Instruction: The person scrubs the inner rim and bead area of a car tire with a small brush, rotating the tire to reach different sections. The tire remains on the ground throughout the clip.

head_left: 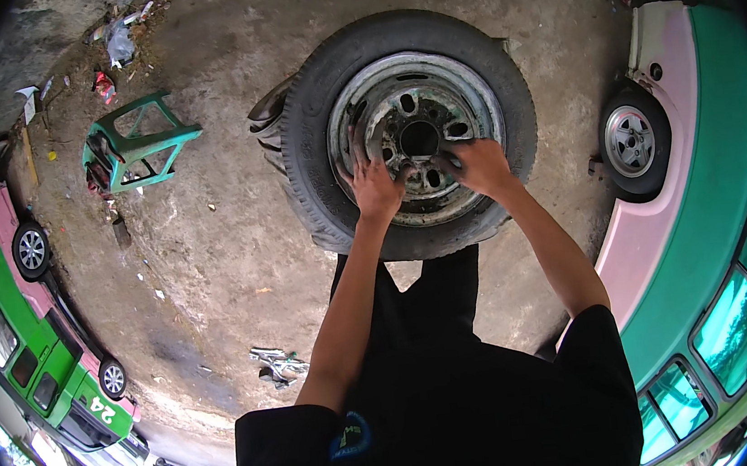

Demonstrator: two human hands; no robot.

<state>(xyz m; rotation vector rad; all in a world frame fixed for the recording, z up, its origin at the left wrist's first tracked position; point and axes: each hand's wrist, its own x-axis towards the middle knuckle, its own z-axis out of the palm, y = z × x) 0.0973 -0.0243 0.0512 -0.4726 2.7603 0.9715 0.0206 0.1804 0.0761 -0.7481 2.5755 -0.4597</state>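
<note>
A: What do we see closest to the camera?

B: The person's black shirt and two bare forearms going forward. The left hand (pixel 375 185) has its fingers curled on the metal rim (pixel 418 137) of a wheel, at the lower left of the hub. The right hand (pixel 478 164) grips the rim at the lower right, fingers bent around its inner edge.

A: Where is the wheel?

B: The wheel, with its black tyre (pixel 319 148), lies on the concrete ground (pixel 210 241) just in front of the person's legs.

A: And further away?

B: A green plastic stool (pixel 138 142) lies on its side to the left. A green and pink van (pixel 707 198) stands on the right, another green vehicle (pixel 28 324) on the far left.
</note>
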